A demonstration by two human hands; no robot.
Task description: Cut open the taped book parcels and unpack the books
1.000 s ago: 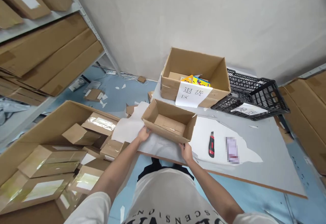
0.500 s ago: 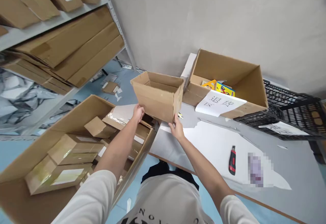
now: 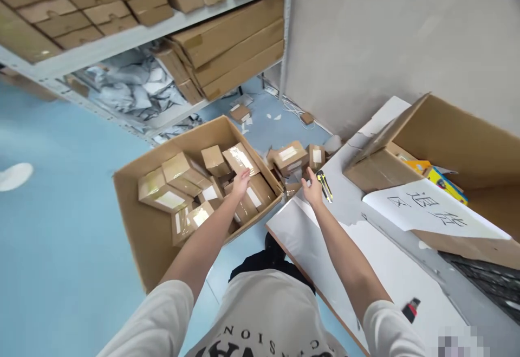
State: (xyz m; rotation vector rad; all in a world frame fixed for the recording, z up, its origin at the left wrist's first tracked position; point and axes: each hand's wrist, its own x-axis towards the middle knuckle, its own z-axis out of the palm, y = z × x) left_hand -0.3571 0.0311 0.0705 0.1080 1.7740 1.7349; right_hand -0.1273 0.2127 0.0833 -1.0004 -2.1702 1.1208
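My left hand [image 3: 241,183] is over the right part of a large open carton [image 3: 130,227], holding nothing, with its fingers stretched forward. Inside the carton lie several small taped cardboard boxes [image 3: 184,173], some with white labels. At the table's far left corner, my right hand [image 3: 312,190] is empty with thumb and fingers apart. Close beside it on the tabletop lies a yellow and black utility knife [image 3: 325,186]. Just beyond both hands, more cardboard boxes [image 3: 289,157] are heaped low past the table end.
On the grey table [image 3: 292,227] stands an open carton [image 3: 374,170] with a handwritten paper sign [image 3: 434,211]. A red and black utility knife [image 3: 411,309] lies nearer me. Metal shelving [image 3: 219,10] with stacked boxes is at the back left. Scraps litter the blue floor [image 3: 73,183].
The open cardboard box that both hands held has left them, and I cannot make out where it lies. Both hands are now apart and empty. The view has swung left.
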